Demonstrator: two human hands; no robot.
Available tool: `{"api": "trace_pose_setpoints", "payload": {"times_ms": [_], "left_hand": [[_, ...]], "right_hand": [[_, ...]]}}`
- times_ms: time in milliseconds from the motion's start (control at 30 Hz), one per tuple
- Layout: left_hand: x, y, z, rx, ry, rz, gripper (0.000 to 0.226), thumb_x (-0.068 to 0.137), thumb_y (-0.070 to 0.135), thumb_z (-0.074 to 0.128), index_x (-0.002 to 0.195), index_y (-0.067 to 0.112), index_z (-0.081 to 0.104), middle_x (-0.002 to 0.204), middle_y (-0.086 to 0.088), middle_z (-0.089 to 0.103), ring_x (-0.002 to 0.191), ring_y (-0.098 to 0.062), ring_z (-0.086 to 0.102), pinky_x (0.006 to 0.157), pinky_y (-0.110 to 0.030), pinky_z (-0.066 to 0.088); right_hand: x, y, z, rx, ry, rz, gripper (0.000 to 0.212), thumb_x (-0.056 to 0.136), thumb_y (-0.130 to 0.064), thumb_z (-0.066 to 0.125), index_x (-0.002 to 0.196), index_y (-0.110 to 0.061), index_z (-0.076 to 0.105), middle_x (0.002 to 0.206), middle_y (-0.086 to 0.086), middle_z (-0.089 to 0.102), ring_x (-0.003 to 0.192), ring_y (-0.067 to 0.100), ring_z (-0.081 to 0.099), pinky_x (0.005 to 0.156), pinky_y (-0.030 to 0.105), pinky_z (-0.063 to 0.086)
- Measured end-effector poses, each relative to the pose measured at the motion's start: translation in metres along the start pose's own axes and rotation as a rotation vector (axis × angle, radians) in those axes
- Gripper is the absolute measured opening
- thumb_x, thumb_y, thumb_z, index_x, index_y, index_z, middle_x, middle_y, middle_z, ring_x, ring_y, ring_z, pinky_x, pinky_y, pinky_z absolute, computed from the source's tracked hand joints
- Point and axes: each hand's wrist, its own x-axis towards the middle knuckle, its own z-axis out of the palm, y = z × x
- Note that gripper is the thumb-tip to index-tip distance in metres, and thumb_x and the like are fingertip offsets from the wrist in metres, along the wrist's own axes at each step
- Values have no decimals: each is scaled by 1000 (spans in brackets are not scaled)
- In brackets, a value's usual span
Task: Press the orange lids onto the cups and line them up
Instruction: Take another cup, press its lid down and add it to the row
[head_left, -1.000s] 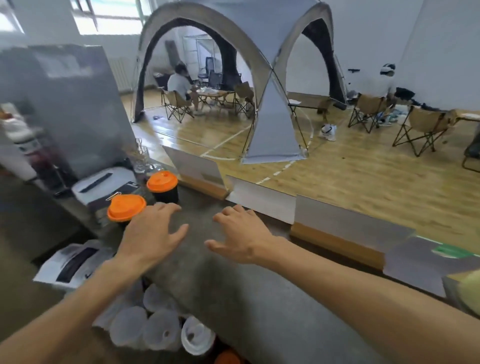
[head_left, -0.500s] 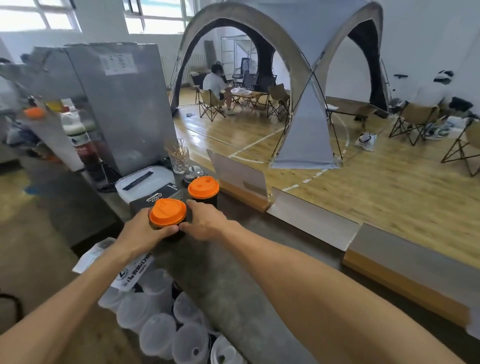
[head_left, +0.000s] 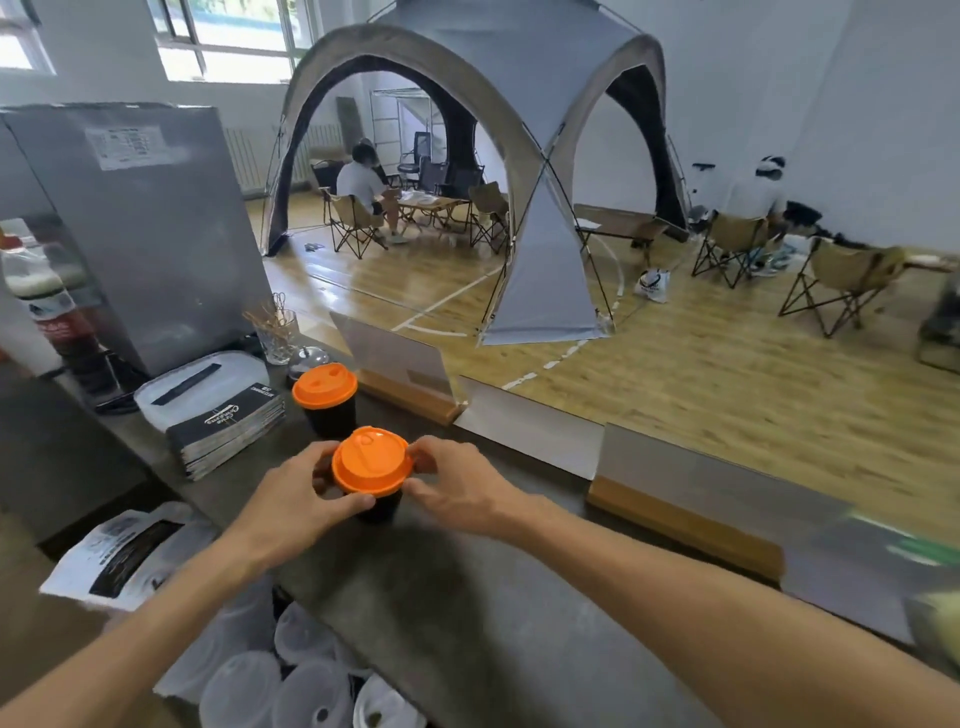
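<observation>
Two black cups with orange lids stand on the grey counter (head_left: 467, 597). The near cup (head_left: 383, 506) carries an orange lid (head_left: 371, 460), and both my hands hold it. My left hand (head_left: 296, 499) curls round the lid's left rim and the cup's side. My right hand (head_left: 457, 486) pinches the lid's right rim with fingers and thumb. The far cup (head_left: 331, 415) stands just behind, its orange lid (head_left: 324, 383) seated on top, untouched.
A stack of black booklets (head_left: 228, 428) and a white flat box (head_left: 200, 382) lie left of the cups. A glass of stirrers (head_left: 275, 332) stands behind. Wood-based sign holders (head_left: 405, 374) line the counter's far edge. Several clear lids (head_left: 301, 686) sit below the near edge.
Both hands reached the near lidded cup and took hold of it. The cup now stands nearer me, in front of the far cup. The camera turned left.
</observation>
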Motion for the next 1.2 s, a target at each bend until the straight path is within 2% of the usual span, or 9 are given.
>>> {"api": "trace_pose_setpoints", "payload": {"times_ms": [200, 300, 433, 600, 700, 833, 900, 1033, 1200], "left_hand": [[-23, 91, 87, -20, -299, 297, 80, 65, 44, 90, 134, 33, 51, 126, 16, 63, 117, -1, 59, 106, -32, 47], [-39, 135, 136, -24, -422, 419, 79, 66, 52, 87, 131, 45, 43, 127, 26, 58, 118, 3, 56, 106, -24, 44], [-65, 182, 197, -46, -541, 562, 80, 66, 64, 81, 132, 50, 39, 125, 36, 52, 118, 14, 48, 101, -13, 39], [-102, 228, 261, -83, -681, 651, 76, 59, 78, 77, 122, 61, 37, 117, 47, 49, 116, 22, 43, 90, -4, 37], [-121, 249, 291, -74, -742, 697, 73, 59, 81, 75, 118, 68, 34, 117, 48, 48, 117, 20, 43, 93, -8, 39], [-138, 264, 317, -29, -806, 739, 83, 61, 82, 73, 130, 65, 30, 126, 45, 45, 121, 14, 44, 105, -21, 42], [-142, 268, 324, -3, -830, 758, 78, 63, 82, 72, 127, 70, 28, 125, 46, 44, 121, 14, 43, 108, -24, 40], [-141, 271, 330, 45, -853, 785, 92, 66, 83, 68, 144, 53, 28, 139, 32, 46, 128, 5, 44, 112, -34, 39], [-135, 265, 332, 85, -867, 810, 96, 67, 86, 63, 147, 57, 19, 141, 36, 43, 129, 10, 41, 112, -32, 38]], "right_hand": [[-135, 67, -83, -114, 35, 57, 62, 90, -44, 71, 145, -37, 44, 136, -11, 61, 117, 3, 54, 99, 26, 43], [-204, 92, -113, -155, 85, 147, 68, 88, -52, 70, 147, -40, 39, 141, -16, 56, 125, 4, 52, 104, 27, 41], [-291, 116, -135, -219, 167, 271, 72, 86, -59, 69, 149, -39, 38, 142, -17, 56, 127, 6, 52, 107, 29, 41], [-379, 131, -144, -262, 253, 443, 76, 85, -63, 68, 150, -39, 37, 140, -20, 56, 127, 3, 52, 109, 31, 41], [-415, 137, -146, -283, 252, 576, 84, 84, -67, 64, 154, -38, 30, 145, -16, 53, 132, 8, 48, 111, 31, 37], [-448, 140, -148, -332, 194, 695, 84, 86, -69, 59, 156, -41, 21, 146, -11, 51, 132, 12, 46, 109, 32, 34], [-456, 141, -148, -331, 160, 725, 84, 87, -68, 58, 156, -41, 19, 147, -8, 51, 133, 13, 46, 110, 34, 34], [-463, 151, -151, -321, 105, 726, 87, 85, -73, 54, 156, -45, 13, 149, -7, 49, 135, 15, 45, 111, 38, 33], [-447, 168, -180, -254, -90, 681, 101, 73, -80, 63, 148, -62, -2, 163, -15, 23, 148, 19, 24, 116, 44, 21]]}}
